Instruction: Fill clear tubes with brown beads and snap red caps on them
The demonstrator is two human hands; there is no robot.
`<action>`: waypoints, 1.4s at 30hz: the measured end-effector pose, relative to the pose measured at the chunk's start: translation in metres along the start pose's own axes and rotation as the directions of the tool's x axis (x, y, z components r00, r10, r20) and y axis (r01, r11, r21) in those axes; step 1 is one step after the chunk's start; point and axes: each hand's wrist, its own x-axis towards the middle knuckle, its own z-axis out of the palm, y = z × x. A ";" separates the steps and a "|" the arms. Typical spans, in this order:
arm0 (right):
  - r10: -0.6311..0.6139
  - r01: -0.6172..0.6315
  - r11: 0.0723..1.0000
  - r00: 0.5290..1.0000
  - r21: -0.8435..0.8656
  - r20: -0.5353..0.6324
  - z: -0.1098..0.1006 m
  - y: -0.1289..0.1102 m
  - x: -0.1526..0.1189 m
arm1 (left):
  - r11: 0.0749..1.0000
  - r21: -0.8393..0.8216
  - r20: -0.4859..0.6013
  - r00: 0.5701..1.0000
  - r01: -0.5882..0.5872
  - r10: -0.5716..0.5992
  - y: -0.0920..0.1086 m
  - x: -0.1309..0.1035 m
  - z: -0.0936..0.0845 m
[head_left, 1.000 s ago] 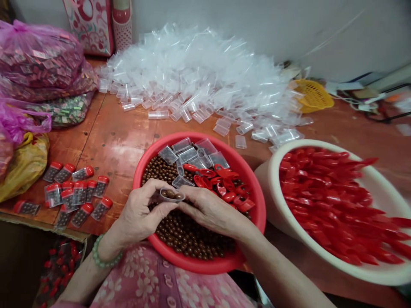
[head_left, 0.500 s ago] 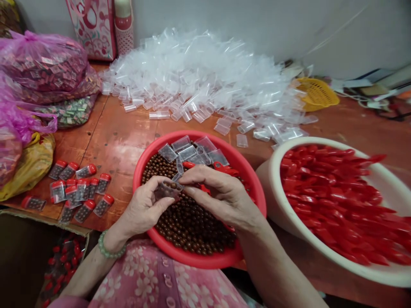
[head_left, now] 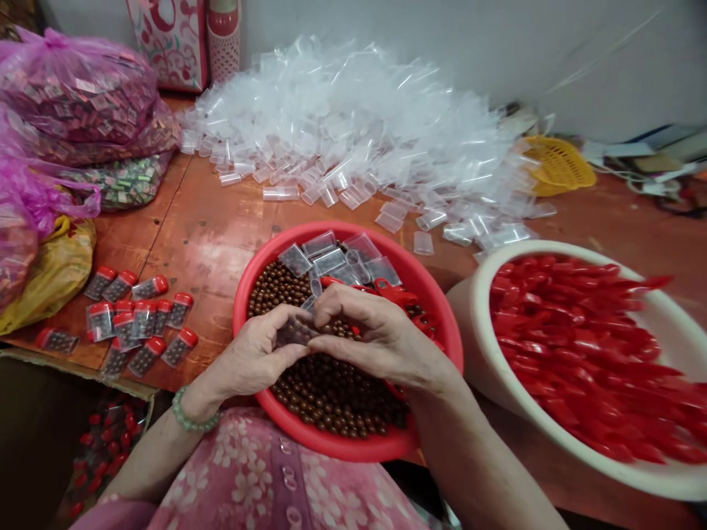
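Observation:
A clear plastic case (head_left: pixel 295 331) with brown beads inside is gripped between the thumb and fingers of my left hand (head_left: pixel 259 350). My right hand (head_left: pixel 381 335) meets it at the case's right end, thumb and fingers curled together there; whatever they pinch is hidden. Both hands are over a red basin (head_left: pixel 436 316) of brown beads (head_left: pixel 336 390). Clear empty cases (head_left: pixel 330 262) and red caps (head_left: pixel 395 293) lie on the beads at the back of the basin.
Filled red-capped cases (head_left: pixel 144 319) lie on the table (head_left: pixel 204 243) at left. Behind is a heap of clear cases (head_left: pixel 353 118). A white tub (head_left: pixel 480 324) of red pieces stands at right, plastic bags (head_left: pixel 82 96) at left, a yellow basket (head_left: pixel 560 165) farther back.
My right hand's fingers have closed in on the end of the case, whose opening no longer shows. The whole view has shifted slightly.

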 end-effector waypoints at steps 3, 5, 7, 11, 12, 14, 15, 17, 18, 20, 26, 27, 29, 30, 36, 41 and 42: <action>0.061 -0.057 0.997 0.995 0.056 -0.077 0.002 0.000 -0.003 | 0.999 -0.035 -0.081 0.997 0.003 -0.006 0.002 0.002 0.001; 0.090 -0.083 0.993 0.991 0.080 -0.094 -0.001 0.001 -0.006 | 0.996 -0.088 -0.158 0.987 0.013 -0.027 0.001 0.004 0.002; 0.131 -0.126 0.991 0.984 0.050 -0.123 -0.008 0.004 -0.011 | 0.988 -0.153 -0.211 0.976 0.017 -0.049 0.000 0.006 0.003; 0.211 -0.300 0.928 0.911 -0.220 -0.354 -0.026 0.018 -0.023 | 0.983 -0.182 -0.235 0.970 0.021 -0.065 -0.003 0.008 0.004; 0.209 -0.335 0.889 0.903 -0.312 -0.374 -0.029 0.021 -0.026 | 0.983 -0.183 -0.231 0.970 0.030 -0.072 -0.003 0.009 0.004; 0.212 -0.349 0.793 0.927 -0.500 -0.310 -0.030 0.026 -0.032 | 0.981 -0.184 -0.223 0.970 0.054 -0.095 -0.002 0.009 0.005; 0.229 -0.336 0.734 0.941 -0.590 -0.250 -0.028 0.027 -0.034 | 0.982 -0.178 -0.222 0.969 0.065 -0.104 -0.001 0.010 0.005; 0.284 -0.305 0.599 0.946 -0.741 -0.160 -0.022 0.027 -0.035 | 0.987 -0.140 -0.217 0.970 0.080 -0.109 0.000 0.010 0.006; 0.310 -0.295 0.528 0.940 -0.796 -0.142 -0.018 0.027 -0.034 | 0.990 -0.116 -0.214 0.971 0.081 -0.105 0.000 0.010 0.006; 0.348 -0.290 0.409 0.926 -0.865 -0.146 -0.010 0.028 -0.030 | 0.995 -0.075 -0.208 0.974 0.071 -0.086 -0.002 0.011 0.007; 0.355 -0.270 0.364 0.925 -0.891 -0.135 0.001 0.036 -0.020 | 0.994 -0.098 -0.187 0.980 0.048 -0.066 -0.006 0.012 0.006; 0.335 -0.283 0.396 0.930 -0.874 -0.150 0.000 0.037 -0.021 | 0.990 -0.133 -0.176 0.982 0.052 -0.075 -0.005 0.012 0.006; 0.264 -0.332 0.518 0.939 -0.788 -0.221 -0.003 0.039 -0.025 | 0.974 -0.219 -0.150 0.984 0.065 -0.099 -0.003 0.012 0.005; 0.224 -0.354 0.605 0.935 -0.713 -0.275 -0.005 0.040 -0.028 | 0.963 -0.259 -0.135 0.985 0.071 -0.109 -0.001 0.012 0.004; 0.255 -0.397 0.886 0.849 -0.240 -0.462 -0.014 0.038 -0.036 | 0.913 -0.392 -0.080 0.985 0.112 -0.155 0.001 0.013 0.002; 0.429 -0.346 0.903 0.698 0.254 -0.573 -0.008 0.026 -0.029 | 0.895 -0.431 -0.086 0.983 0.113 -0.165 0.000 0.013 0.002; 0.458 -0.305 0.887 0.678 0.347 -0.575 -0.006 0.023 -0.026 | 0.898 -0.426 -0.094 0.982 0.111 -0.166 0.000 0.013 0.003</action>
